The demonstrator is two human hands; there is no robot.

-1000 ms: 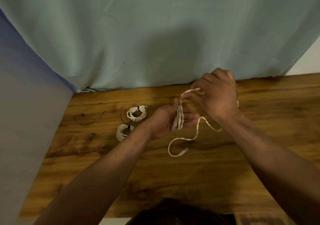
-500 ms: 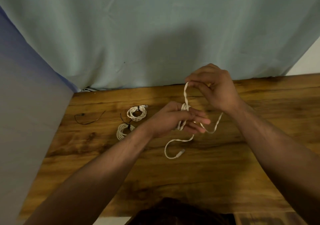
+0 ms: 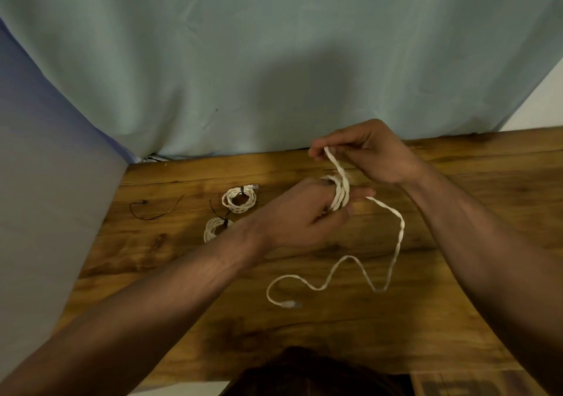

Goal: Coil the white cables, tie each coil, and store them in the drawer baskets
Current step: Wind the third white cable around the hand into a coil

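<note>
Over the middle of the wooden table (image 3: 457, 319), the white cable (image 3: 339, 196) is partly coiled. Several turns are wrapped round the fingers of the left hand (image 3: 298, 216), which curls to hold them. The right hand (image 3: 371, 152) pinches the running strand just above the coil, raised toward the pale curtain (image 3: 274, 60). The unwound length leaves the coil on the right, snakes loosely across the wood and ends in a plug (image 3: 289, 304) lying nearer the person. Left of the hands lie two tied coils close together, the farther coil (image 3: 239, 200) and the nearer coil (image 3: 214, 228), with a loose black tie (image 3: 152, 213) further left. No drawer baskets show. The turns seem held by finger pressure alone, so easing the left grip to fetch a tie could let them spring apart. The kinked tail may also twist or snag as it is drawn in, leaving an uneven coil.
</note>
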